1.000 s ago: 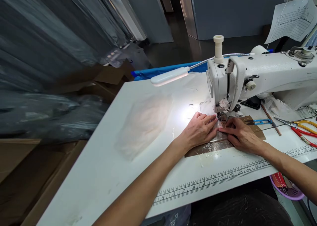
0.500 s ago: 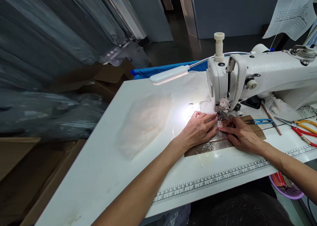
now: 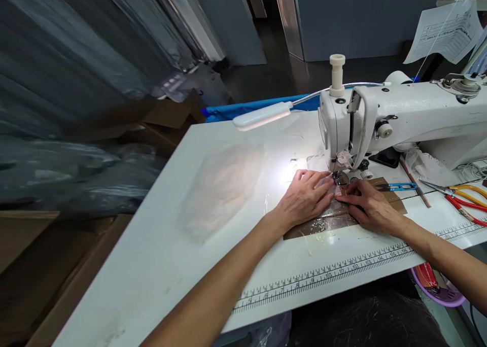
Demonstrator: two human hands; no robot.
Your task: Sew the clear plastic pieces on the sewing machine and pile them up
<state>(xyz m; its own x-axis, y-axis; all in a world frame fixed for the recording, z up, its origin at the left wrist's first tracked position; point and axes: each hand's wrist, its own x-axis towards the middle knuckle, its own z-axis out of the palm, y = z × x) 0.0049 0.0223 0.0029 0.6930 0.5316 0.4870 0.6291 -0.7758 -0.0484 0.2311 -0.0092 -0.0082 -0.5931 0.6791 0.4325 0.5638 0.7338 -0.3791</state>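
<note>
A white sewing machine (image 3: 414, 106) stands at the right of the table. My left hand (image 3: 306, 197) lies flat just left of its presser foot (image 3: 336, 176), fingers stretched over a small piece of pale sheer fabric (image 3: 337, 189). To the right of the foot, my right hand (image 3: 367, 205) has its thumb and index finger pinched at the edge of that fabric. Most of the piece is hidden under the fingers and foot. Beneath both hands is a brown, shiny taped sheet (image 3: 323, 229). A pale fabric rosette (image 3: 344, 158) sits on the machine head above the needle.
A lit lamp (image 3: 262, 115) hangs over the white table (image 3: 160, 245). Blue thread snips (image 3: 399, 186), a brown stick (image 3: 414, 184) and pliers with red handles (image 3: 462, 207) lie at the right. A printed ruler (image 3: 327, 278) runs along the front edge. Blurred pale fabric (image 3: 224, 189) lies leftward.
Both hands stay almost in place, with the left shifted very slightly left at the presser foot. The whole view has tilted a little.
</note>
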